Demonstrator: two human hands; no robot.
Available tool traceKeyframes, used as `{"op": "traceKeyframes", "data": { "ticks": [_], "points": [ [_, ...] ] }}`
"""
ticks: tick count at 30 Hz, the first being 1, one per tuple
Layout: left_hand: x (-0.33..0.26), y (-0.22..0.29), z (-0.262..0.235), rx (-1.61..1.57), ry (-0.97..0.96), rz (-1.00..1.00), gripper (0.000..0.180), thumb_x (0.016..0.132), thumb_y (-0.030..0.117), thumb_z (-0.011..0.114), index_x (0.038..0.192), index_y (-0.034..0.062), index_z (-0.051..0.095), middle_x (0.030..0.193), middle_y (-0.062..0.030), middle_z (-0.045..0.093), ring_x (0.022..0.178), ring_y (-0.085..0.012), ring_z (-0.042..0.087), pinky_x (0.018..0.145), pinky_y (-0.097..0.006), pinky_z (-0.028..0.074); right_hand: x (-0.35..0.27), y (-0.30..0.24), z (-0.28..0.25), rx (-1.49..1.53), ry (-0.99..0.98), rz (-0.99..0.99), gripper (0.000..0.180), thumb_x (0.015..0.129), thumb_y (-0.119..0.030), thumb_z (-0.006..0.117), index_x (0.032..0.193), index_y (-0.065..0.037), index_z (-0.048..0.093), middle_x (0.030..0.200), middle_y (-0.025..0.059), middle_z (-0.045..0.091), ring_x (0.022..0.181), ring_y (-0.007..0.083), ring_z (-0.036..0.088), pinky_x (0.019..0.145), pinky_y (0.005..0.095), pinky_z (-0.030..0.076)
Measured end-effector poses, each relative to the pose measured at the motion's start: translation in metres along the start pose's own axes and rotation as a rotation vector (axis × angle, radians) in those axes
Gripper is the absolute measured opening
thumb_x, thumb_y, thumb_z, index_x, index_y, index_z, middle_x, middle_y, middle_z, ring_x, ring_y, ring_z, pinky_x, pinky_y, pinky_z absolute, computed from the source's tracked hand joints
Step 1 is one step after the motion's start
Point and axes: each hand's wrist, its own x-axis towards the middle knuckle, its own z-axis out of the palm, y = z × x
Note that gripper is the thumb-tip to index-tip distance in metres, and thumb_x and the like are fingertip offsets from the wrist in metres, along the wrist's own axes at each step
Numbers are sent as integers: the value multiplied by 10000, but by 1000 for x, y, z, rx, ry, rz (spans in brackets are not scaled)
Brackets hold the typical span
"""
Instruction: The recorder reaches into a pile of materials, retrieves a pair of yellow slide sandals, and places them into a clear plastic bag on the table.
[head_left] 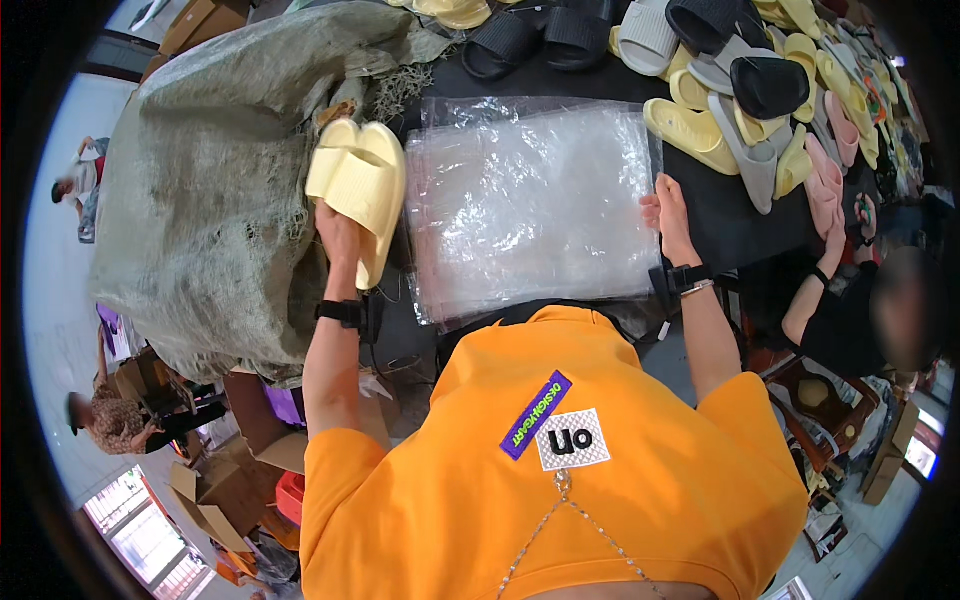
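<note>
My left hand (338, 236) is closed around a pair of pale yellow slide slippers (372, 185), held together with soles back to back or nested; I cannot tell which. They hang over the gap between a sack and a stack of clear plastic bags (530, 200). The bags lie flat on the black table in front of me, shiny and slightly wrinkled. At the stack's right edge is my right hand (672, 214), thumb raised apart from the bent fingers. Its fingertips reach the edge of the plastic; no hold on a bag shows.
A large grey-green woven sack (220, 200) bulges on the left. Black slippers (500, 45) stand at the far edge, and a heap of yellow, grey and pink slippers (760, 130) covers the right. A co-worker's hands (850, 225) handle pink slippers there. Cardboard boxes (225, 490) stand lower left.
</note>
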Motion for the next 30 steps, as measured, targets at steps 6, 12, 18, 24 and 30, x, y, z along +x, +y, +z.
{"op": "traceKeyframes", "data": {
  "ticks": [6, 12, 18, 24, 30],
  "points": [
    [-2, 75, 45, 27, -141, 121, 282, 838, 48, 506, 1113, -13, 508, 1032, -97, 576, 911, -158, 572, 755, -270, 481, -29, 13, -4, -6, -153, -119, 588, 839, -166, 536, 1352, -99, 257, 1128, 81, 493, 798, 114, 523, 640, 253, 437],
    [-93, 82, 172, 578, -566, 548, 173, 656, -4, 497, 829, -8, 509, 823, -182, 527, 798, -374, 481, 683, -456, 380, -35, 40, 15, 23, -378, -91, 489, 802, -48, 530, 1275, -70, 409, 916, 5, 574, 662, 63, 487, 576, 211, 408],
    [-66, -31, 170, 1075, -459, 448, 207, 690, 100, 555, 878, 17, 526, 944, -132, 526, 950, -303, 472, 793, -448, 360, -33, 51, 15, -136, -381, -120, 394, 775, -3, 523, 1165, -66, 513, 811, -3, 568, 627, 53, 469, 545, 207, 398],
    [-18, -49, 114, 1163, -235, 338, 206, 738, 125, 563, 911, 25, 514, 984, -117, 525, 976, -305, 459, 783, -451, 357, -27, 57, 8, -158, -400, -17, 353, 780, 7, 520, 1126, -60, 533, 988, 22, 535, 639, 72, 492, 567, 208, 418],
    [-11, -42, 108, 1127, -244, 224, 174, 746, 130, 559, 872, 16, 521, 973, -121, 527, 963, -314, 457, 784, -450, 352, -60, 20, -3, -244, -392, 48, 324, 805, -62, 572, 1127, -67, 532, 994, 51, 529, 701, 96, 539, 585, 229, 462]
  ]
}}
